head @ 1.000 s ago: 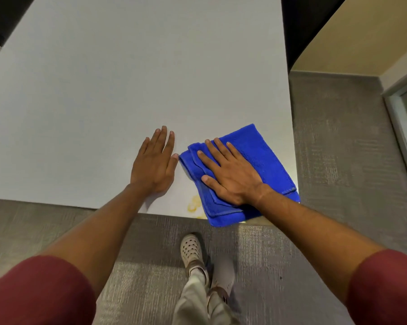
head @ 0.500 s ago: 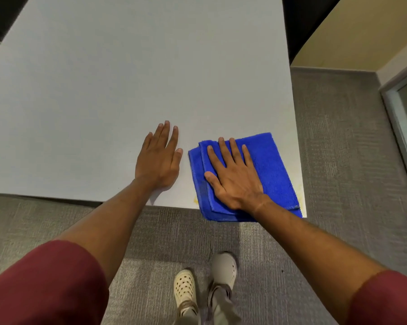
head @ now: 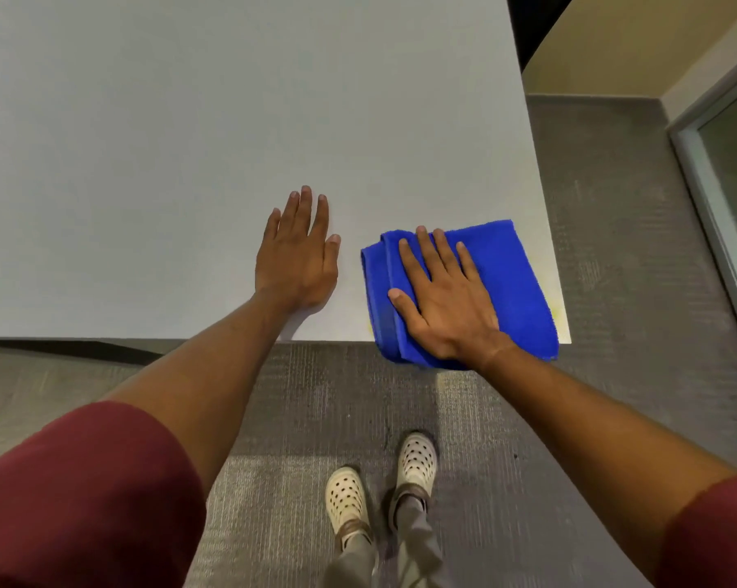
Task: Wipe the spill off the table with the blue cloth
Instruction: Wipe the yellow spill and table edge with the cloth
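A folded blue cloth (head: 513, 273) lies at the near right corner of the pale grey table (head: 188, 142), its near edge hanging slightly over the rim. My right hand (head: 443, 299) presses flat on the cloth, fingers spread. My left hand (head: 298, 256) rests flat on the bare tabletop just left of the cloth, not touching it. A faint yellow trace of the spill (head: 556, 312) shows beside the cloth's right edge, and another thin trace at its left near corner. Anything under the cloth is hidden.
The table's near edge (head: 146, 339) runs across the middle of the view, its right edge close to the cloth. Grey carpet (head: 612, 205) lies below and to the right. My feet in pale clogs (head: 379, 485) stand on it. A glass door frame (head: 714, 214) is at far right.
My right hand has slid the cloth to the right, toward the table's corner, covering the yellow patch that showed at its left. The gap to my left hand has widened.
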The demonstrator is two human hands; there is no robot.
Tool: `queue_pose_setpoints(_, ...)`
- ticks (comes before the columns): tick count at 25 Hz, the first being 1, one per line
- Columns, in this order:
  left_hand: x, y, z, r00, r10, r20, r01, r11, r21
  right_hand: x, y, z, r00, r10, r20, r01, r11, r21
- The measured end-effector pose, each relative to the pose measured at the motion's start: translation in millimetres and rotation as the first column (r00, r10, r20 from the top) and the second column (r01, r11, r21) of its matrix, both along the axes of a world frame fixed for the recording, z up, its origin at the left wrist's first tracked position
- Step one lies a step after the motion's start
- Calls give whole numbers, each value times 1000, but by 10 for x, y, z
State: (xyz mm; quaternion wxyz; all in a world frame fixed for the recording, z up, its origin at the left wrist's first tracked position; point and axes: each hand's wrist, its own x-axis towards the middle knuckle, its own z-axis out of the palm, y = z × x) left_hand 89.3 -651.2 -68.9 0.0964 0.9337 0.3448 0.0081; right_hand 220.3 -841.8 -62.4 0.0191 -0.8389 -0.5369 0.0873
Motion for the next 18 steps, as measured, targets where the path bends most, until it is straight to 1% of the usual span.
queue_pose_setpoints(1,7,-6,-7,1000,1,-6,-1,1000,5,-49,76,-7,998,-68,1,68,998,-1)
queue_pose_setpoints(2,12,-7,-17,1000,-1,-10,1,1000,8,-118,130,-14,995,-99,10,98,995,2)
queue_pose_setpoints(3,14,-6,-16,1000,-1,-15,1,1000,5,-204,155,-19,996,-88,17,88,996,9)
queue_pose_setpoints(6,4,2,-7,999,-12,-37,12,1000,-7,-491,59,-51,999,26,40,-28,998,57)
queue_pose_setpoints(8,-9,2,2,999,-19,-36,19,1000,-10,-536,-92,-68,995,89,48,-92,994,55)
queue_pose_setpoints(10,-17,4,0,999,-25,-25,25,1000,-6,-444,-308,-78,993,99,67,-102,994,42)
queue_pose_setpoints(12,-17,6,-13,999,-24,-23,24,1000,0,-281,-525,-88,995,51,81,-54,998,34)
queue_pose_setpoints(14,-7,-9,-21,999,-20,-39,20,1000,3,-135,-656,-84,995,-35,95,32,999,34)
queue_pose_setpoints(18,32,-12,-11,999,-6,-54,7,1000,7,68,-612,-64,974,-203,96,201,979,31)
